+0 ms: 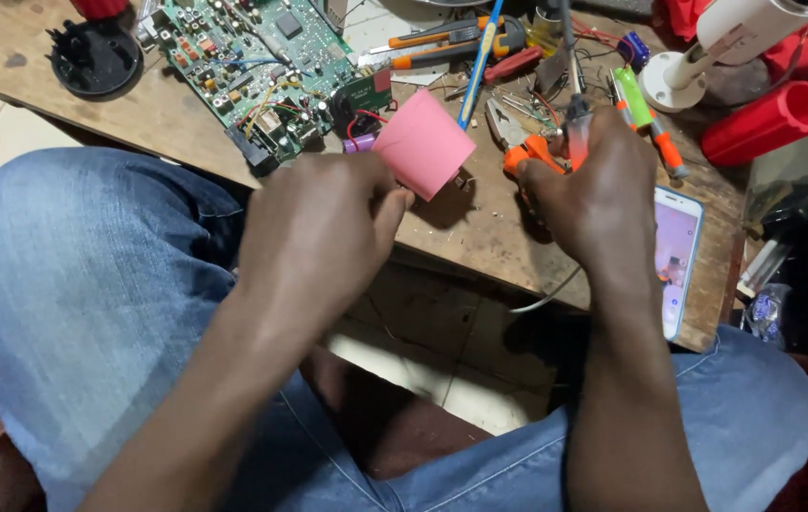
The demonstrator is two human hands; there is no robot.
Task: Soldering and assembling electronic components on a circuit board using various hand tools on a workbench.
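Knees (pixel 91 284) nearest. Left hand (pixel 323 228) fingers pinched pink roll (pixel 423 144), axis slanting toward right hand (pixel 594 190), fist closed round soldering iron (pixel 575 114) over counter (pixel 167 114).

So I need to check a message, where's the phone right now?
In the head view the phone lies on the right part of the wooden table, near its front edge, just right of the right hand and partly hidden by it.
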